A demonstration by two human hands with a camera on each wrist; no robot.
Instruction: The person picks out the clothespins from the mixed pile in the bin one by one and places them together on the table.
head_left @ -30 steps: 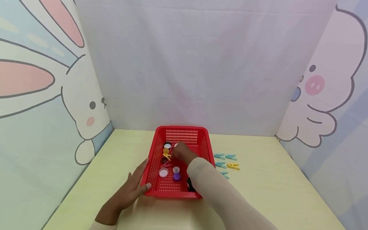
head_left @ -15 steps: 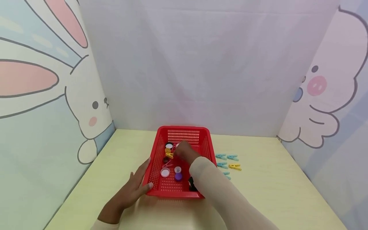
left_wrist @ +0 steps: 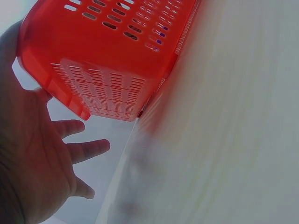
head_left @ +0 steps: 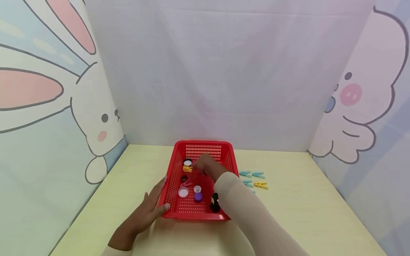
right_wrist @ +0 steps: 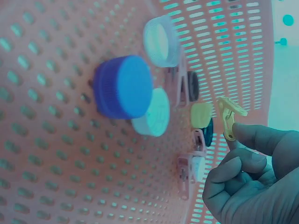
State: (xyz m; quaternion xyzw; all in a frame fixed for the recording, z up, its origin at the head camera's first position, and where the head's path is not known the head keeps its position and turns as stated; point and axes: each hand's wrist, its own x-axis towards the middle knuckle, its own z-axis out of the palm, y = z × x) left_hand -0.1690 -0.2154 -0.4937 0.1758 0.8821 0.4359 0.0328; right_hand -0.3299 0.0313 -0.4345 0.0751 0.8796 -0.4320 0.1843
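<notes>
My right hand is inside a red plastic basket, toward its far end. In the right wrist view its thumb and a finger pinch a yellow clothespin by one end, raised beside a yellow cap. My left hand touches the basket's near left corner, thumb at the front rim and fingers along the side. The left wrist view shows those fingers straight and spread. Around my right hand lie pink clothespins, a purple-blue cap and white caps.
On the table right of the basket lie several light blue clothespins and one yellow clothespin. A black object sits in the basket's near right part, beside my right sleeve. A dark brown cap lies near the left wall.
The yellow clothespin has come away from its spot near the brown cap, up over the yellow cap, in my right fingers. My left hand has stayed at the corner.
</notes>
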